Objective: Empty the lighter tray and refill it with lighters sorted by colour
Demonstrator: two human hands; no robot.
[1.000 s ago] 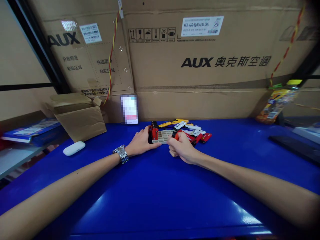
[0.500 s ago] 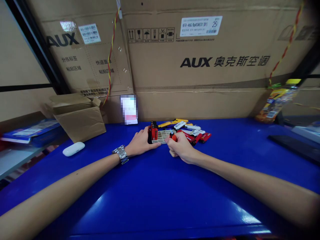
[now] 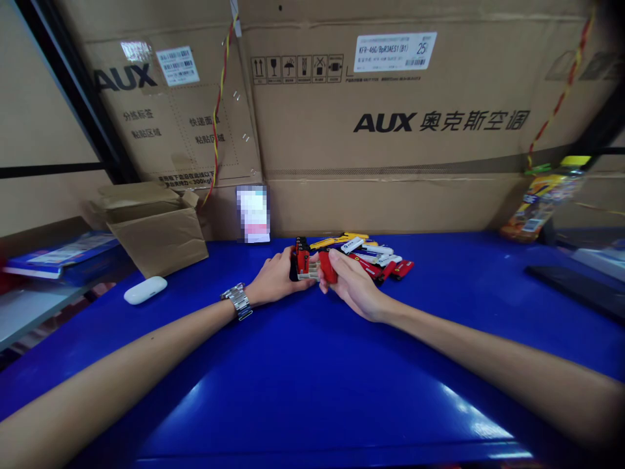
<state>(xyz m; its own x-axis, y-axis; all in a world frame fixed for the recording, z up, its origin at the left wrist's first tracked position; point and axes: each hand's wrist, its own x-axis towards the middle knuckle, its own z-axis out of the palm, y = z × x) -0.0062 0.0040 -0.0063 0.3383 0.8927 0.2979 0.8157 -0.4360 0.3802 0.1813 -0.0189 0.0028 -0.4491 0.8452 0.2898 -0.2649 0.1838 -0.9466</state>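
My left hand (image 3: 274,279) is closed around the left end of a pale grid tray (image 3: 309,275), its thumb along the front edge. Several red lighters (image 3: 302,259) with black tops stand upright in the tray's left cells. Between the thumb and fingers of my right hand (image 3: 357,286) is a red lighter (image 3: 328,268), held upright over the tray's right part, which the hand partly hides. Whether its lower end touches the tray, I cannot tell. Behind and right of this hand lies a loose pile of white lighters (image 3: 378,250), red lighters (image 3: 402,268) and yellow lighters (image 3: 355,236).
A lit phone (image 3: 253,215) leans on the large cardboard box (image 3: 390,202) at the back. To the left are an open carton (image 3: 159,234) and a white case (image 3: 145,290). A drink bottle (image 3: 544,198) and a dark flat object (image 3: 576,290) are on the right.
My right hand has turned, so the red lighter's side now faces me instead of its top end. It has shifted slightly left over the tray. My left hand stays on the tray.
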